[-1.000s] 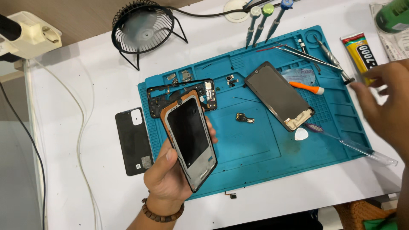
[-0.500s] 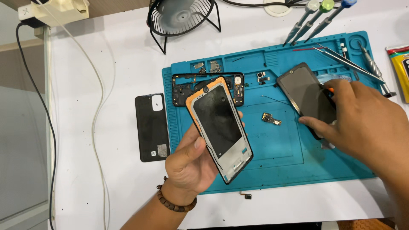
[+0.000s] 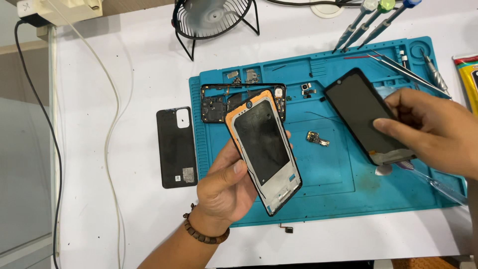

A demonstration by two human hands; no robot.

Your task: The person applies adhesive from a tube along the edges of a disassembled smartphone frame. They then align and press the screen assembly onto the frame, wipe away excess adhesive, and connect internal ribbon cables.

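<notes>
My left hand point(image 3: 224, 187) grips a phone frame point(image 3: 263, 147) with an orange top edge and a dark middle, tilted above the blue repair mat point(image 3: 328, 199). My right hand point(image 3: 433, 132) holds a black display panel point(image 3: 363, 114) by its lower end, lifted slightly over the mat's right half. A black mid-frame with circuit parts point(image 3: 216, 102) lies on the mat behind the held frame. A small gold flex board point(image 3: 317, 139) lies between the two hands.
A black back cover point(image 3: 176, 147) lies on the white table left of the mat. A small black fan point(image 3: 211, 20) stands at the back. Screwdrivers point(image 3: 368, 22) and tweezers point(image 3: 403, 72) lie at the back right. White cables point(image 3: 112, 124) run down the left.
My right hand came in from the right, took hold of the black display panel on the mat and lifted it. My left hand kept holding the phone frame.
</notes>
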